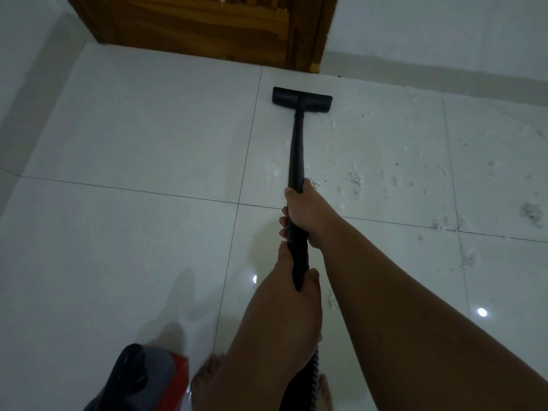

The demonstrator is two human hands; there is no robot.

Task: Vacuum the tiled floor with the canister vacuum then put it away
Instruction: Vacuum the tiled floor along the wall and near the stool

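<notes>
White shiny tiles cover the floor [118,143]. Thin dark lines run between the tiles.

A long black vacuum stick [297,143] points away from the person, toward the far edge of the floor. At its end is a flat black floor head [302,97]. The head lies flat on the tiles, near a brown wooden door [207,25] at the far edge. It sits just right of one of the dark lines.

Both hands hold the stick. The right hand [301,212] is farther up, with its fingers curled tight round the stick. The left hand [299,283] is nearer the person. It grips the stick's near end, fingers wrapped round it. The two hands are close, one just behind the other.

A black bumpy hose [314,369] hangs down below the left hand, toward the near edge of the floor.

The vacuum body [148,378] is red and grey. It sits on the floor at the near left corner of the view, just beside a bare foot [207,378]. Part of another bare foot [324,393] shows on the other side of the hose.

Little white and grey bits of fluff [354,178] lie all over the tiles to the right of the stick. The tiles on the left look clean.

Two small bright light spots [482,312] shine on the floor near the arms.
</notes>
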